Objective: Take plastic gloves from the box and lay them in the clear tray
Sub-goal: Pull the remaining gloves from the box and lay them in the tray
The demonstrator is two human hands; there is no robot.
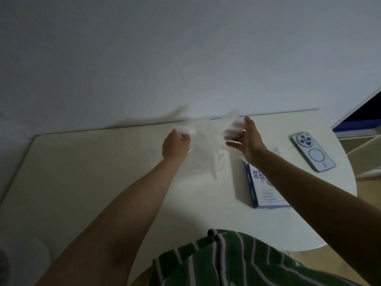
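Above table centre: left hand fingers curled tight on plastic glove, anchoring it. Right hand fingers straight, spread vs. film at 3 o'clock, prob. to flatten it. Box at 4 o'clock; tray not discernible.

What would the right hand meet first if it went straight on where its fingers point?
Most likely the plastic glove, gripped by the left hand. The right hand points straight fingers left at it; blur hides whether they touch.
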